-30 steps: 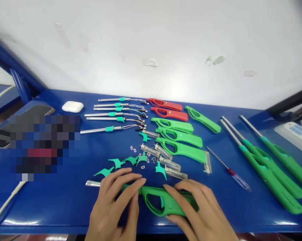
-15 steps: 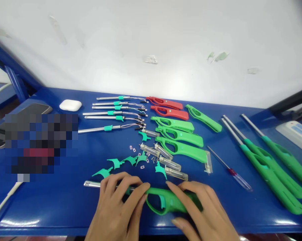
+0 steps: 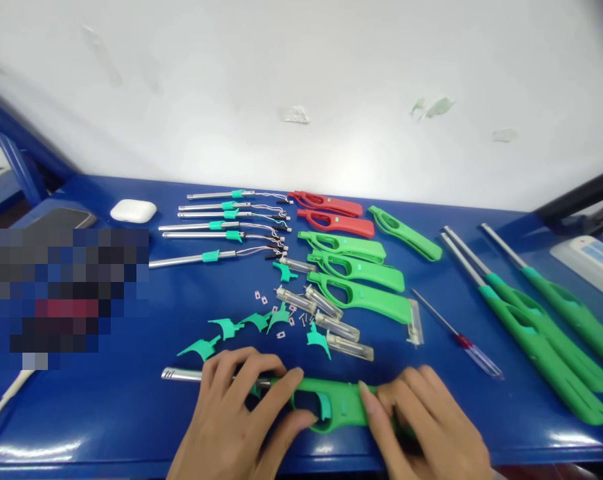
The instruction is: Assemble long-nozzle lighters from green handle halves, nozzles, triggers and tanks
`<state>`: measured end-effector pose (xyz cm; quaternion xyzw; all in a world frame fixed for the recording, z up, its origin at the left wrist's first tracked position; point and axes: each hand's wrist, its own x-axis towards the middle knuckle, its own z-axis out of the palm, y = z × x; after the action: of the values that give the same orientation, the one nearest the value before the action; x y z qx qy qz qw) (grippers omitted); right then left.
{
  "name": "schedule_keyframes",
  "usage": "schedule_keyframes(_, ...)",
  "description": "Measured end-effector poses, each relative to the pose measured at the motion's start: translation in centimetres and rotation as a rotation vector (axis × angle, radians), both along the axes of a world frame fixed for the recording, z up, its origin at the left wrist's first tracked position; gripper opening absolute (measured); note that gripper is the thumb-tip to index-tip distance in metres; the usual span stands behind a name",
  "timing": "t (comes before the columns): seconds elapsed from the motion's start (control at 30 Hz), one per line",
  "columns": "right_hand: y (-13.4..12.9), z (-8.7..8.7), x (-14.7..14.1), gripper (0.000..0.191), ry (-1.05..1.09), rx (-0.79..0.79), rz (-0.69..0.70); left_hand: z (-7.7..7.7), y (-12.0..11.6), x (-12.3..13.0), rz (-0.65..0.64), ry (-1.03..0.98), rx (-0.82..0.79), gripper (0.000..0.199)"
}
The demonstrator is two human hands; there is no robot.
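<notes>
A green long-neck gas lighter (image 3: pixel 349 403) lies across the front of the blue table, its metal tube pointing left. My left hand (image 3: pixel 244 407) is closed over the joint between tube and handle, thumb at the trigger opening. My right hand (image 3: pixel 421 423) grips the rear of the handle, thumb along its near side, and hides that end. A teal trigger (image 3: pixel 325 405) sits inside the handle's opening. Just beyond the hands lie loose teal triggers (image 3: pixel 225 327), clear fuel tanks (image 3: pixel 350 347) and small screws with pale clips (image 3: pixel 280 335).
Behind are metal tubes with wires (image 3: pixel 201 235), green handle shells (image 3: pixel 364 299) and red handle shells (image 3: pixel 336 224). To the right lie a screwdriver (image 3: pixel 464 341), long green lighters (image 3: pixel 541 360) and a white power strip (image 3: pixel 589 263). At left are a white earbud case (image 3: pixel 133 211) and a blurred-out object (image 3: pixel 74 297).
My right hand has closed around the rear of the handle, its fingers curling in. My left thumb has moved down and right to the trigger opening. The view has shifted slightly.
</notes>
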<state>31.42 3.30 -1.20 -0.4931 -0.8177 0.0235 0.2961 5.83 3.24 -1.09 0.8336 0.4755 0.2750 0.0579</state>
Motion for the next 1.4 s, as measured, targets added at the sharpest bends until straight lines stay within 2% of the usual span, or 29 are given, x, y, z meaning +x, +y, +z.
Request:
schedule_keyframes(0.17, -0.2, 0.1, 0.2, 0.028, 0.038, -0.019, -0.055, 0.1, 0.1, -0.2, -0.022, 0.029, 0.009, 0.024)
schedule_keyframes(0.37, -0.3, -0.2, 0.0, 0.028, 0.029, -0.001, -0.079, 0.0, -0.2, 0.3, 0.034, -0.008, -0.052, 0.027)
schedule_keyframes(0.5, 0.1, 0.2, 0.4, 0.026, 0.006, -0.019, -0.010, 0.2, -0.4, 1.0, 0.092, 0.002, -0.019, 0.029)
schedule_keyframes(0.63, 0.4, 0.8, 0.6, 0.030, -0.044, -0.080, 0.078, 0.3, -0.4, 0.9, 0.093, 0.029, 0.008, 0.033)
schedule_keyframes(0.73, 0.4, 0.7, 0.4, 0.028, -0.009, -0.104, 0.043, 0.2, -0.3, 0.4, 0.025, 0.053, -0.023, 0.032)
schedule_keyframes(0.83, 0.3, 0.4, 0.1, 0.027, 0.029, -0.087, -0.006, 0.3, -0.5, -0.2, -0.024, 0.086, 0.043, 0.033)
schedule_keyframes(0.93, 0.3, 0.1, 0.0, 0.027, 0.057, -0.074, -0.004, 0.5, -1.0, -1.4, 0.050, 0.120, 0.158, 0.040)
schedule_keyframes(1.03, 0.3, 0.1, -0.1, 0.029, 0.070, -0.059, -0.003, 0.4, -1.3, -3.1, 0.135, 0.182, 0.203, 0.042)
schedule_keyframes(1.1, 0.3, 0.1, -0.2, 0.031, 0.070, -0.049, -0.011, 0.1, -1.2, -3.8, 0.091, 0.254, 0.176, 0.033)
schedule_keyframes(1.2, 0.3, 0.1, 0.0, 0.026, 0.084, -0.077, -0.042, -0.4, -0.8, -3.5, 0.061, 0.248, 0.110, 0.027)
schedule_keyframes(1.3, 0.3, 0.1, 0.2, 0.013, 0.101, -0.126, -0.016, -0.6, -0.5, -2.5, 0.032, 0.228, 0.081, 0.030)
schedule_keyframes(1.4, 0.2, 0.3, 0.2, 0.013, 0.026, -0.117, 0.050, -0.4, -0.5, -2.3, -0.017, 0.263, 0.094, 0.036)
